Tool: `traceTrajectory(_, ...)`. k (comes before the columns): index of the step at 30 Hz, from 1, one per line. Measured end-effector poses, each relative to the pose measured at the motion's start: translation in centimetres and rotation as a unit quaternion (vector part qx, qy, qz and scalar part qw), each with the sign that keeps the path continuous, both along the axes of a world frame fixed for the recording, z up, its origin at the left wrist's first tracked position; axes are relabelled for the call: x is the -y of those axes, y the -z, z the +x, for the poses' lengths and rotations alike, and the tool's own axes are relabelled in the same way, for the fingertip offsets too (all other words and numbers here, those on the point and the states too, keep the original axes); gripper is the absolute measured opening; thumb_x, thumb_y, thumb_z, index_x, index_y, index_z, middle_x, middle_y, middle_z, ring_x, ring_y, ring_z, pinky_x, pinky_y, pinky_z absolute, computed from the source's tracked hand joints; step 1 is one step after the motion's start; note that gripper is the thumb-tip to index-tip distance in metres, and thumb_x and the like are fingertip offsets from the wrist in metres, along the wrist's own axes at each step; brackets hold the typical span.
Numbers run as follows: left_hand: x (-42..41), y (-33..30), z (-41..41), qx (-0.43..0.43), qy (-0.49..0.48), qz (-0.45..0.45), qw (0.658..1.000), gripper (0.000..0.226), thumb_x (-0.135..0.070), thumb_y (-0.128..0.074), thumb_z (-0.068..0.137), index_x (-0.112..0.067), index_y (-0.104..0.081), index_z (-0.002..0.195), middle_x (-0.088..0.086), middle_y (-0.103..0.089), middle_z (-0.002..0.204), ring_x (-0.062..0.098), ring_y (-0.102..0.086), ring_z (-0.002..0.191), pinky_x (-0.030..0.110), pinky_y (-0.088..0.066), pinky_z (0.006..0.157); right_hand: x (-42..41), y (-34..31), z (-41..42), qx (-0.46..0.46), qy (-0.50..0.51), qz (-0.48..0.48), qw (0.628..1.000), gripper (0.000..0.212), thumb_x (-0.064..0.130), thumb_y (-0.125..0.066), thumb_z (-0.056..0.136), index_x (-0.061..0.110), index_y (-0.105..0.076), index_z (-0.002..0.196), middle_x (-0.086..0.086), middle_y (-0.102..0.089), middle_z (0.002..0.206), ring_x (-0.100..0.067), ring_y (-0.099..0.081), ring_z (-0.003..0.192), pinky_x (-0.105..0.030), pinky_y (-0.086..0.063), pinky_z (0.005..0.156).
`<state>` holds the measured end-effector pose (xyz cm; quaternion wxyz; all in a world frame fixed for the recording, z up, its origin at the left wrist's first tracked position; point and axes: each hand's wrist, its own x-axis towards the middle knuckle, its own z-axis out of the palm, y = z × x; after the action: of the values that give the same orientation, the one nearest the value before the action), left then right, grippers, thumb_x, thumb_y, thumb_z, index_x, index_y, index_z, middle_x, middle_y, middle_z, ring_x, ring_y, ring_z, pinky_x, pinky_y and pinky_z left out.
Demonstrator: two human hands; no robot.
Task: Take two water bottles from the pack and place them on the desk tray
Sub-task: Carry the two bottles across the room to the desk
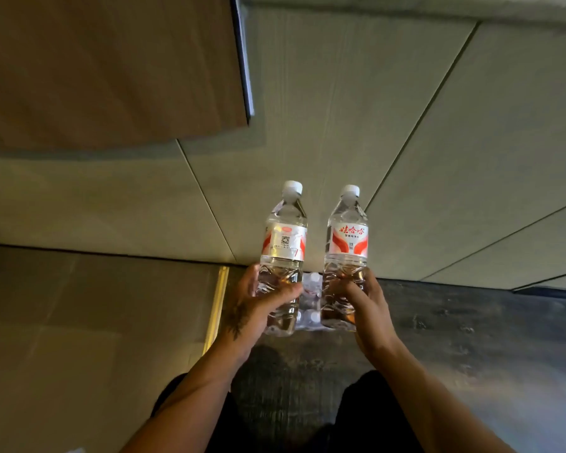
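Both your hands are full: left hand (255,300) wrapped around one water bottle (283,253), right hand (361,302) wrapped around the other bottle (347,256).

Largest around you is the pale panelled wall (356,109) ahead, with a wooden cabinet (111,67) jutting in at upper left and dark speckled floor (471,338) below. Your forearms reach in from the bottom edge, and each hand grips the ribbed lower half of its bottle. You hold both bottles upright, side by side and slightly apart, white caps up, red-and-white labels above your fingers. Between and beneath them, on the floor against the wall, sits the shrink-wrapped pack (311,302) with more bottle tops showing through.
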<state>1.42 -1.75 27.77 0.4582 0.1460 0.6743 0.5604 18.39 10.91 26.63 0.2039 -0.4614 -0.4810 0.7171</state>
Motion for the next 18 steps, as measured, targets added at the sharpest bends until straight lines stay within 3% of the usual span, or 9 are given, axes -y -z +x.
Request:
traceTrajectory(3, 0.6, -9.6, 0.3, 0.004, 0.006, 0.004, 1.0, 0.069, -0.056, -0.095, 0.056, -0.047, -0.076, 0.121, -0.006, -0.086, 0.114, 0.019, -0.084, 0.104, 0.034, -0.069, 0.078, 0.3, -9.2, 0.3, -0.004, 0.004, -0.007, 1.0, 0.068, 0.05, -0.081, 0.061, 0.035, -0.063, 0.125, -0.002, -0.08, 0.112, -0.027, -0.081, 0.101, -0.047, -0.067, 0.084)
traceTrajectory(5, 1.0, -15.8, 0.6, -0.011, 0.01, 0.007, 1.0, 0.058, -0.056, -0.095, 0.058, -0.051, -0.077, 0.114, -0.008, -0.086, 0.112, 0.016, -0.084, 0.102, 0.031, -0.068, 0.076, 0.8, -15.1, 0.6, -0.008, 0.001, 0.0, 1.0, 0.07, 0.05, -0.081, 0.062, 0.034, -0.063, 0.127, -0.003, -0.08, 0.113, -0.027, -0.081, 0.1, -0.046, -0.067, 0.084)
traceTrajectory(10, 1.9, -30.1, 1.6, -0.022, 0.002, 0.019, 1.0, 0.06, -0.062, -0.093, 0.057, -0.056, -0.074, 0.114, -0.013, -0.084, 0.114, 0.012, -0.081, 0.105, 0.044, -0.064, 0.091, 2.0, -29.0, 1.9, -0.005, -0.012, 0.021, 1.0, 0.066, 0.05, -0.08, 0.067, 0.032, -0.062, 0.128, 0.0, -0.081, 0.11, -0.028, -0.08, 0.103, -0.049, -0.065, 0.09)
traceTrajectory(12, 2.2, -34.7, 2.1, -0.028, -0.004, 0.02, 0.999, 0.066, -0.062, -0.095, 0.055, -0.052, -0.074, 0.117, -0.01, -0.085, 0.113, 0.022, -0.081, 0.108, 0.049, -0.064, 0.093, 2.3, -33.5, 2.6, -0.01, -0.016, 0.03, 0.999, 0.066, 0.048, -0.079, 0.069, 0.028, -0.063, 0.129, -0.002, -0.081, 0.109, -0.029, -0.08, 0.1, -0.052, -0.065, 0.091)
traceTrajectory(14, 2.4, -38.0, 2.7, -0.036, -0.006, 0.02, 0.999, 0.065, -0.06, -0.095, 0.055, -0.05, -0.074, 0.117, -0.008, -0.086, 0.112, 0.025, -0.081, 0.109, 0.05, -0.064, 0.092, 2.4, -36.8, 3.4, -0.019, -0.016, 0.036, 0.999, 0.07, 0.047, -0.079, 0.067, 0.023, -0.062, 0.131, -0.004, -0.081, 0.108, -0.028, -0.081, 0.096, -0.049, -0.066, 0.087)
traceTrajectory(18, 2.3, -42.1, 3.7, -0.042, -0.013, 0.027, 0.999, 0.061, -0.055, -0.091, 0.057, -0.045, -0.075, 0.114, -0.008, -0.086, 0.108, 0.019, -0.084, 0.097, 0.034, -0.066, 0.073, 2.3, -40.7, 4.6, -0.04, -0.008, 0.05, 0.998, 0.078, 0.047, -0.078, 0.065, 0.015, -0.061, 0.134, -0.014, -0.078, 0.111, -0.024, -0.079, 0.089, -0.033, -0.065, 0.072)
